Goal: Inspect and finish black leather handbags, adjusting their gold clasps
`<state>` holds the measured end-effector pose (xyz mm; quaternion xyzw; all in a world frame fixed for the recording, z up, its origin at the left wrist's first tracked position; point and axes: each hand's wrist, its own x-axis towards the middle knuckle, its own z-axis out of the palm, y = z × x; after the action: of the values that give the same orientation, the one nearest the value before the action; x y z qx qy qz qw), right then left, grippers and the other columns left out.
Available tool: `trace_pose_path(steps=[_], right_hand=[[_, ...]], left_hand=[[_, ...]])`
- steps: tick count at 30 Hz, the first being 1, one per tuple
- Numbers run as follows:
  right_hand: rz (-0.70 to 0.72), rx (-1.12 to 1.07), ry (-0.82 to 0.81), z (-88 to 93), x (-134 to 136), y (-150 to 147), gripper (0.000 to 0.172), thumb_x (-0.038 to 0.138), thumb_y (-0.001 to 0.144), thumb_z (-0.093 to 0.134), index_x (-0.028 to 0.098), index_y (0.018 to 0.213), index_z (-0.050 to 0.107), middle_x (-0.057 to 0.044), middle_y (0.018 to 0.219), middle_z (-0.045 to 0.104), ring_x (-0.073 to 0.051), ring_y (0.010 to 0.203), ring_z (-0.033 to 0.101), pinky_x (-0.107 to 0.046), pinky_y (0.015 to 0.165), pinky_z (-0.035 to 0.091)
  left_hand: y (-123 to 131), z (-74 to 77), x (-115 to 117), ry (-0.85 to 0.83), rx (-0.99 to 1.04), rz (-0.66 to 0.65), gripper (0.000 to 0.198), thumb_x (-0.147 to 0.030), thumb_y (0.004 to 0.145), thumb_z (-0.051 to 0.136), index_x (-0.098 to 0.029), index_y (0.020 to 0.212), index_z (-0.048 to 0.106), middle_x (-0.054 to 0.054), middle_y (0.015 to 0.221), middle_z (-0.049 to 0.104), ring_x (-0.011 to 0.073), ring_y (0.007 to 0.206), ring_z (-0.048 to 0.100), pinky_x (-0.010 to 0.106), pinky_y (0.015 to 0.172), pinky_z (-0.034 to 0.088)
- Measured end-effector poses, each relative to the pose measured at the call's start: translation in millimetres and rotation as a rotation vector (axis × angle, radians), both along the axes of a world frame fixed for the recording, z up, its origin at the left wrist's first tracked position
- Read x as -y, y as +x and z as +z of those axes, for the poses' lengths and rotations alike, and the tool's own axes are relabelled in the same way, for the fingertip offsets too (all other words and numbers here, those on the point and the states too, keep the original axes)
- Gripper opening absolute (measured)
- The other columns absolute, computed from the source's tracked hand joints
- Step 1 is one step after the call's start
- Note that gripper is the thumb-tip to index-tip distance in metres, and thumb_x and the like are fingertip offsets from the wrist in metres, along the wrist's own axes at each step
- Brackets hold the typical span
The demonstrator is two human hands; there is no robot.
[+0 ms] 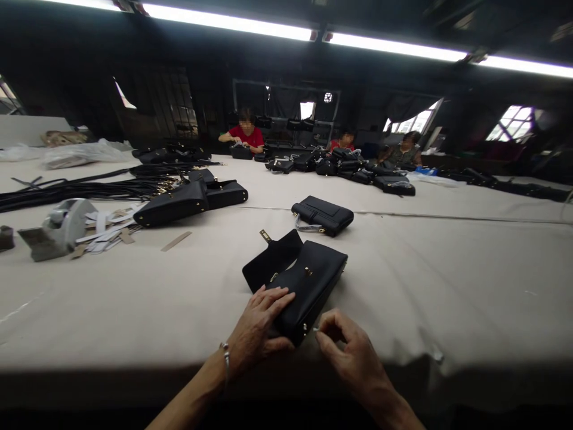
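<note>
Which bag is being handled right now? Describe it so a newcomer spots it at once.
On the long cloth-covered table, go to the near edge, where the left hand lies flat on a black bag and the right hand curls by its near corner. Unlike the shut bag just behind it, its flap lies open, a gold tab at the tip.

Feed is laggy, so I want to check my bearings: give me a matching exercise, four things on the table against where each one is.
1 open-flap bag
2 closed bag
3 straps
4 tape dispenser

a beside the paper strips, near the left edge
b under the left hand
c alone, just beyond the open one
d long bundle, far left

Pairs: 1-b, 2-c, 3-d, 4-a
</note>
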<state>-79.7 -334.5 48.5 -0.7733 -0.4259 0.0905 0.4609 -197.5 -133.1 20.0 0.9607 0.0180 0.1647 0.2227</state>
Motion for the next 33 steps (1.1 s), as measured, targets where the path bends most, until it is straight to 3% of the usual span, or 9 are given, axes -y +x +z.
trace_pose_path(steps=[3,9,17,24,33], right_hand=[[0.003,-0.096,-0.05,0.2,-9,-4,0.014,0.034,0.084,0.054,0.022,0.08,0.06,0.001,0.077,0.064,-0.015,0.07,0.06,-0.027,0.066,0.048],[-0.058,-0.061,-0.069,-1.5,-17,-8,0.013,0.033,0.08,0.057,0.021,0.077,0.062,0.001,0.072,0.066,-0.015,0.065,0.063,-0.026,0.062,0.049],[-0.099,0.392,0.133,-10.7,-18,-20,0.009,0.016,0.085,0.054,0.022,0.08,0.058,0.001,0.072,0.061,-0.013,0.063,0.06,-0.024,0.059,0.047],[-0.145,0.615,0.106,-4.2,-24,-27,0.018,0.008,0.084,0.047,0.022,0.075,0.054,0.0,0.067,0.057,-0.014,0.059,0.058,-0.027,0.061,0.044],[-0.164,0.53,0.117,-18.8,-13,-19,0.015,0.017,0.088,0.044,0.022,0.077,0.053,0.001,0.066,0.057,-0.013,0.057,0.057,-0.025,0.055,0.044]], left_hand=[[0,0.6,0,0.01,-0.006,0.001,0.091,-0.047,0.068,0.084,-0.027,0.145,0.04,0.013,0.145,0.049,0.0335,0.135,0.043,0.064,0.116,0.025],[0,1.5,0,0.009,-0.023,-0.001,0.093,-0.045,0.067,0.086,-0.026,0.145,0.039,0.013,0.145,0.049,0.0331,0.136,0.043,0.064,0.116,0.025],[1,0.1,-1,-0.001,-0.01,-0.009,0.09,-0.05,0.07,0.082,-0.026,0.146,0.039,0.013,0.145,0.049,0.033,0.135,0.043,0.062,0.117,0.025],[0,-1.1,-1,0.0,0.0,-0.011,0.09,-0.051,0.071,0.081,-0.028,0.146,0.038,0.013,0.146,0.048,0.0324,0.136,0.043,0.061,0.117,0.025],[0,0.6,2,0.021,0.023,0.001,0.092,-0.05,0.069,0.083,-0.027,0.146,0.039,0.013,0.144,0.05,0.0332,0.134,0.044,0.062,0.117,0.027]])
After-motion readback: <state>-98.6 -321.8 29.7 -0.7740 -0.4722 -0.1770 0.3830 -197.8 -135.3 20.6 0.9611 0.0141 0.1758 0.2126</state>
